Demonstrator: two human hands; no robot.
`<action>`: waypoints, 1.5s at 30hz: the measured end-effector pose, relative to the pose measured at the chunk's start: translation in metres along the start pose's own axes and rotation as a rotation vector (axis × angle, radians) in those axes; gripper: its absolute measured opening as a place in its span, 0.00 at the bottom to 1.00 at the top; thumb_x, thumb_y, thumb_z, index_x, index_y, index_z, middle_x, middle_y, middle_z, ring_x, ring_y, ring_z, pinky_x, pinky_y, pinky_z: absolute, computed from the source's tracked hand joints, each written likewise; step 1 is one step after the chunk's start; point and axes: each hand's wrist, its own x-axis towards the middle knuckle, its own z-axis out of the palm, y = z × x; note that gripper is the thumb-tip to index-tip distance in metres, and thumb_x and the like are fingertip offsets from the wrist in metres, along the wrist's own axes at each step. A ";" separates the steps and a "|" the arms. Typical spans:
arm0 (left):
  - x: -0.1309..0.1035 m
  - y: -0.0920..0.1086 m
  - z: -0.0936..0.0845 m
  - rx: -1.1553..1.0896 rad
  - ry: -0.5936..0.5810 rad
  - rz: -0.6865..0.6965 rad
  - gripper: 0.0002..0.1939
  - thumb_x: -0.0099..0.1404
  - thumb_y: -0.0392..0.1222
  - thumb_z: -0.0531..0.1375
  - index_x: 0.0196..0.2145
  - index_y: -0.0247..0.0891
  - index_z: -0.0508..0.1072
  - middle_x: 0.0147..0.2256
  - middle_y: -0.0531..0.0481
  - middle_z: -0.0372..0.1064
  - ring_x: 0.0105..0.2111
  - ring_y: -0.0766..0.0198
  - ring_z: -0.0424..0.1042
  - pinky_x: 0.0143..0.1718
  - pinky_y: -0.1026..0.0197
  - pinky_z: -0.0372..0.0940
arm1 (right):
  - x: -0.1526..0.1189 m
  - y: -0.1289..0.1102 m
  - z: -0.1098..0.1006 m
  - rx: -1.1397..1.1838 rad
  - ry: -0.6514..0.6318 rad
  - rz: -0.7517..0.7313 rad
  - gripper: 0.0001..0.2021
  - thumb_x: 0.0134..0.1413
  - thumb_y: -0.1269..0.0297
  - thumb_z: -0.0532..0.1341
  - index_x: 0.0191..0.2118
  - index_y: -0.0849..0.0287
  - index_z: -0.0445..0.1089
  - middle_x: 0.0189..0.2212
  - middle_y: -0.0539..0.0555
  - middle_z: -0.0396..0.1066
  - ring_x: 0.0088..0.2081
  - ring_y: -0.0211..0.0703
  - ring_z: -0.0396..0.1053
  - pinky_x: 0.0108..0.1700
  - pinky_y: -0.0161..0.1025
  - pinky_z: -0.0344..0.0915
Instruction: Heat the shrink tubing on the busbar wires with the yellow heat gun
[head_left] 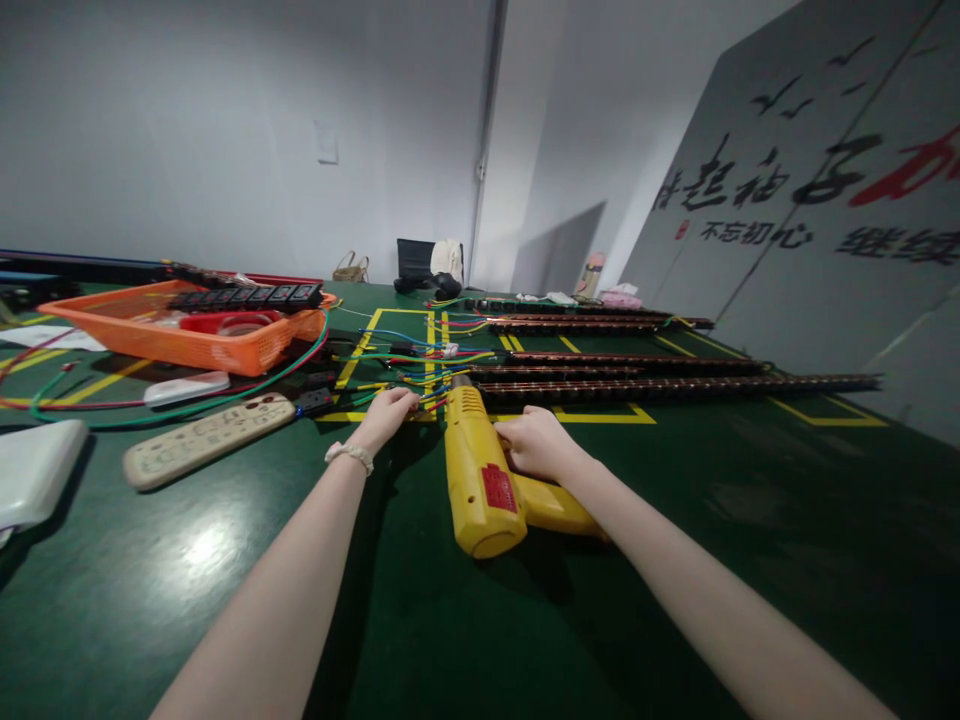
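Note:
My right hand (541,442) is wrapped round the handle of a yellow heat gun (474,465), whose nozzle points away from me toward the wire ends. A red label shows on the gun's body. Just left of the nozzle, my left hand (390,415) is closed in a pinch at a bundle of thin coloured wires (427,385). Those wires lead to the left ends of long dark strips (645,387) lying across the table. What exactly sits between my left fingertips is too small to make out, though wires pass right beside them.
An orange basket (225,350) with a black segmented strip and red items stands at the left. Nearer lie a cream remote control (210,440), a white flat device (186,389) and a white box (37,470). Yellow tape lines mark the green table (720,580). Bags stand at the back.

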 end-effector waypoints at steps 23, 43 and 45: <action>0.008 -0.015 0.004 -0.054 -0.107 0.032 0.21 0.55 0.59 0.53 0.26 0.37 0.70 0.23 0.52 0.65 0.27 0.62 0.63 0.30 0.62 0.57 | 0.014 -0.041 -0.007 0.081 -0.037 -0.038 0.13 0.48 0.65 0.56 0.40 0.61 0.70 0.36 0.60 0.75 0.37 0.51 0.72 0.34 0.39 0.61; 0.004 -0.010 0.004 0.046 -0.045 0.077 0.20 0.58 0.56 0.51 0.22 0.38 0.68 0.21 0.54 0.62 0.25 0.64 0.60 0.26 0.63 0.53 | 0.013 -0.033 0.003 0.117 0.041 -0.150 0.46 0.44 0.71 0.54 0.66 0.66 0.26 0.34 0.60 0.74 0.31 0.49 0.71 0.30 0.38 0.58; 0.005 -0.011 0.004 0.035 -0.041 0.077 0.20 0.58 0.56 0.50 0.22 0.38 0.67 0.20 0.54 0.61 0.24 0.64 0.59 0.25 0.64 0.53 | 0.014 -0.033 0.004 0.110 0.046 -0.157 0.46 0.44 0.72 0.54 0.66 0.67 0.26 0.34 0.60 0.74 0.31 0.49 0.71 0.30 0.38 0.58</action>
